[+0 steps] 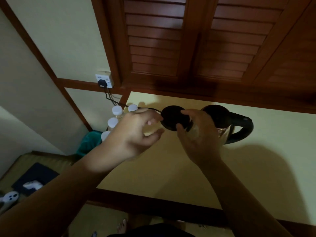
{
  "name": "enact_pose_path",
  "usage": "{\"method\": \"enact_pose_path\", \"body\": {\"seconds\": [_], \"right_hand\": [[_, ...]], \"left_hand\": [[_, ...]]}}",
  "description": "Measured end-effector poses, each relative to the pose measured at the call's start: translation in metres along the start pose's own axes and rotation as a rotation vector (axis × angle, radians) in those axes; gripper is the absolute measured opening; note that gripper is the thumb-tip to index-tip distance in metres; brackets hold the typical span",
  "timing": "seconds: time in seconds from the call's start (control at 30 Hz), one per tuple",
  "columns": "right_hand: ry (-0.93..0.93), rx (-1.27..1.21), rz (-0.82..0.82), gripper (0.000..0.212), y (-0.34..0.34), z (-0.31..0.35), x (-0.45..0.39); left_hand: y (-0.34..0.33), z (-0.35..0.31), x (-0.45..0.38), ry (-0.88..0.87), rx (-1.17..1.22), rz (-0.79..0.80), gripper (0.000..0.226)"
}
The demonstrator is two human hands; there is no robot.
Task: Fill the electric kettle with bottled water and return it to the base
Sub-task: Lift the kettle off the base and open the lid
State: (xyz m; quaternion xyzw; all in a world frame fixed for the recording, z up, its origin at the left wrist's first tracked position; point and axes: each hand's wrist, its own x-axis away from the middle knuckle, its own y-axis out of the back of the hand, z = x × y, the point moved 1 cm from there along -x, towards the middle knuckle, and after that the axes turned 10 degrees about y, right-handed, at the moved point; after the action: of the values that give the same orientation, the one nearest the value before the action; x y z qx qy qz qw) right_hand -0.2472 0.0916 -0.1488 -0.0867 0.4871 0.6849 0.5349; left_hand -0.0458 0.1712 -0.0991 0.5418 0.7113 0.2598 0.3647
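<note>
Two hands meet at the base (175, 119): right hand (198, 134) fingers pinch it, left hand (136, 132) relaxed, holding nothing; kettle (227, 124) at three o'clock, seemingly unfilled.

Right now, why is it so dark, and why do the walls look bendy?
Head view: dim room light, with the kettle and both arms casting a big shadow on the yellow table; the wide-angle lens bends the wall trim and the shutters.

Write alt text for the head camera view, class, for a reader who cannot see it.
Over a pale yellow table, the right hand grips a round black base beside a black-handled kettle; the left hand hovers with fingers loosely curled. White-capped bottles stand left, near a wall socket.
</note>
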Motion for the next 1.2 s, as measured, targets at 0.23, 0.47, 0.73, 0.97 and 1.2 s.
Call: {"method": "enact_pose_path", "body": {"seconds": [0.23, 0.47, 0.73, 0.97, 1.2], "right_hand": [[-0.141, 0.278, -0.098, 0.046, 0.036, -0.038, -0.012], [-0.389, 0.428, 0.006, 0.081, 0.036, -0.061, 0.0], [-0.319, 0.427, 0.014, 0.076, 0.044, -0.06, 0.0], [-0.309, 0.557, 0.052, 0.077, 0.049, -0.066, -0.006], [-0.25, 0.649, 0.015, 0.066, 0.052, -0.069, -0.019]], "left_hand": [[-0.059, -0.018, -0.023, 0.083, 0.121, 0.073, 0.055], [-0.117, -0.03, -0.045, 0.388, 0.441, 0.298, 0.077], [-0.153, -0.032, -0.047, 0.308, 0.564, 0.235, 0.037], [-0.159, -0.032, -0.045, 0.227, 0.582, 0.171, 0.034], [-0.169, -0.031, -0.043, 0.222, 0.571, 0.11, 0.032]]}}
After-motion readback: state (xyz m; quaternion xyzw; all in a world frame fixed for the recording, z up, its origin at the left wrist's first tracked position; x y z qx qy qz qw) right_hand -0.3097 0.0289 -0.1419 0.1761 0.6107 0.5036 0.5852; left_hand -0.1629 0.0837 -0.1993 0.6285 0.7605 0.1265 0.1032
